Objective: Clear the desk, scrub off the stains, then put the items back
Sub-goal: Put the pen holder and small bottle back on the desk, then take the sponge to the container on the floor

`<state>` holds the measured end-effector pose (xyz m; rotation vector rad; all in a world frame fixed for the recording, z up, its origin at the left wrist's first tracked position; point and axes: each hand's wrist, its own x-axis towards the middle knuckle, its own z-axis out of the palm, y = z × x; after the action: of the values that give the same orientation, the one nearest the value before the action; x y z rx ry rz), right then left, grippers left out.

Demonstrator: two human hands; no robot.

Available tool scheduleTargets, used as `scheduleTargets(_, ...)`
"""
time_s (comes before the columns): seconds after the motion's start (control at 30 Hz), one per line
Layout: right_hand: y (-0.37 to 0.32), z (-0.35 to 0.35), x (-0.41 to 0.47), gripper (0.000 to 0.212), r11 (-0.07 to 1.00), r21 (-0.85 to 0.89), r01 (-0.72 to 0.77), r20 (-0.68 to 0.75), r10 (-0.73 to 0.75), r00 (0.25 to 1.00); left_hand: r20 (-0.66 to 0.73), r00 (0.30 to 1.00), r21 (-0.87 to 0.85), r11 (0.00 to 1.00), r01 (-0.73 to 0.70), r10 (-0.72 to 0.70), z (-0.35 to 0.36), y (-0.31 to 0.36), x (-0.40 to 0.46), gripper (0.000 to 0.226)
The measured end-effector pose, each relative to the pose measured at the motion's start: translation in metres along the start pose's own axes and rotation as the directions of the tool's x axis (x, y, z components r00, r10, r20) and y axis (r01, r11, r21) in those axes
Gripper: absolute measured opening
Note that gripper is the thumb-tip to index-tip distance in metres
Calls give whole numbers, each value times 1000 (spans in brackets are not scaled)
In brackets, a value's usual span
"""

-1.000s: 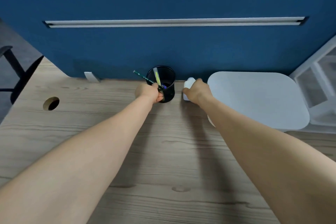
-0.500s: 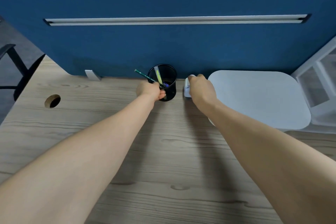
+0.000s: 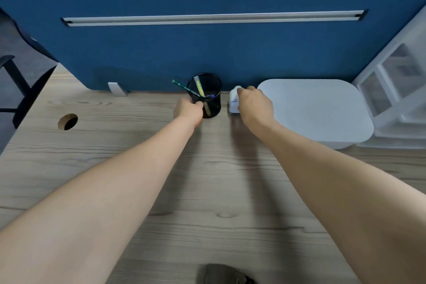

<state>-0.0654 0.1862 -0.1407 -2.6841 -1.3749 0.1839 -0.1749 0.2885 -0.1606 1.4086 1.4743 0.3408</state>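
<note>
Head view, both arms extended toward the upper centre of the frame. The left hand (image 3: 189, 109) is curled against the near left side of the black mesh pen cup (image 3: 207, 97), its fingers (image 3: 200, 104) wrapped on the cup wall; how firm the grip is cannot be told. The cup stands upright on the wooden counter (image 3: 138, 145) close against the blue partition (image 3: 207, 53), with a green pencil (image 3: 184, 87) leaning out toward the upper left and a yellow pen (image 3: 199, 86) inside. The right hand (image 3: 254, 106) is closed over a small white bottle (image 3: 234, 101) that stands just right of the cup, its long axis roughly upright. A white pad (image 3: 318, 108) lies just right of that hand. Each item sits directly at the tips of its nearer hand, so the next lift, judged from the task, calls for pulling both toward the lower frame, keeping the cup level so the leaning pencil does not tip out.
</note>
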Motion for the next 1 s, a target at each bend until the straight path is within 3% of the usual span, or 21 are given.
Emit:
scheduleTargets(0.17,-7,0,-45,35,998,35,-49,3,48,999,40,988,256,954,-154,149,-16,-22,-39,39)
scheduleTargets(0.33,-22,12,-111,32,995,34,-99,32,98,995,112,963,407,873,-269,244,-41,-60,-91,44)
scheduleTargets(0.57,-47,32,-222,31,977,83,-197,49,193,980,202,928,461,806,-372,313,-80,-134,-165,42)
scheduleTargets(0.83,-73,59,-323,33,951,161,-263,191,231,954,267,917,493,775,-394,297,-104,-210,-219,41)
scheduleTargets(1.0,-86,85,-361,54,956,153,-252,335,189,923,263,929,522,771,-364,260,-109,-249,-244,42)
